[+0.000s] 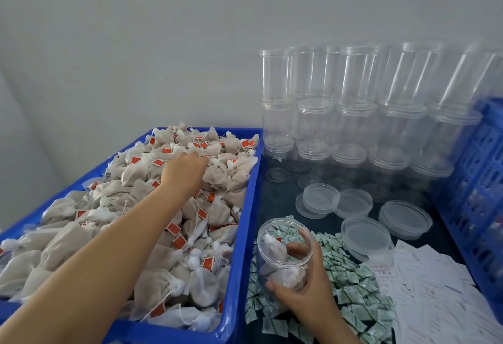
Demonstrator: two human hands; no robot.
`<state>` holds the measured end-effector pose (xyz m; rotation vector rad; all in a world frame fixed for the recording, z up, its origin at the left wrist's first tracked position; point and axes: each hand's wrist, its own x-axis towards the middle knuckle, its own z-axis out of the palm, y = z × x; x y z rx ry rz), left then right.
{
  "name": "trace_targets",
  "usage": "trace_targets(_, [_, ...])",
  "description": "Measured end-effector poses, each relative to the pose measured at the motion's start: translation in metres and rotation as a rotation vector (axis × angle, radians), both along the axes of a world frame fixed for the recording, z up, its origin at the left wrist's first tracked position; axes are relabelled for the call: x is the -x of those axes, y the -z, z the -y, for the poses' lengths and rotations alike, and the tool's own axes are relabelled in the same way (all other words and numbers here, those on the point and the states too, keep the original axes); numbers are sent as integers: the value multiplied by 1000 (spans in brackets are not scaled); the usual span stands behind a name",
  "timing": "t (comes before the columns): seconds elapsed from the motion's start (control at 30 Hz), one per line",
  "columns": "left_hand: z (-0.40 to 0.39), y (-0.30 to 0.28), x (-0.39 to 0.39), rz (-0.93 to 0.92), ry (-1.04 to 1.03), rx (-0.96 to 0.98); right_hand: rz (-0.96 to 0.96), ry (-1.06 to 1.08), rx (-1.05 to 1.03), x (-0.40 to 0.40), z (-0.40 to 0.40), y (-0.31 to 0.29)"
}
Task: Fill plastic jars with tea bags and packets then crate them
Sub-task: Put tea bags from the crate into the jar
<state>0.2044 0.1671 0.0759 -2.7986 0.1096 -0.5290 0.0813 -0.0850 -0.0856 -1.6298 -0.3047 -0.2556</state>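
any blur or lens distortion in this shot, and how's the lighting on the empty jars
Head view: wide-angle bending tilts the stacked empty jars outward toward the right edge and curves the blue tray; light is soft and even, with faint shadows and only mild glare on the jars; the left hand over the tea bags looks slightly soft.

Tea bags [109,207] left of jars [353,114]

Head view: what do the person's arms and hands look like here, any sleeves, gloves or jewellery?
Both forearms are bare as far as the frame shows, with no sleeve visible. The left hand and the right hand wear no gloves. No watch, bracelet or ring shows on either wrist or on the visible fingers.
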Motion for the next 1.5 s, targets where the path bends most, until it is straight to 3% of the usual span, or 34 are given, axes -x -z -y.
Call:
trace_targets(0.3, [36,-33,36,97,273,453,-17,-15,-12,3,0,-4])
trace_targets(0.5, [60,-39,60,-73,432,628,-19,-9,1,5,0,-7])
trace_targets(0.87, [98,-34,96,-402,687,765,-29,-45,-55,5,-2,-11])
trace_targets(1.0, [103,-22,100,-475,716,723,-13,-50,-69,5,-3,-13])
trace_targets(1.23, [110,-8,100,-478,708,480,-7,-36,-62,3,-2,-10])
trace_targets(1.5, [118,-5,108,-371,642,177,-41,-53,-77,3,-1,-9])
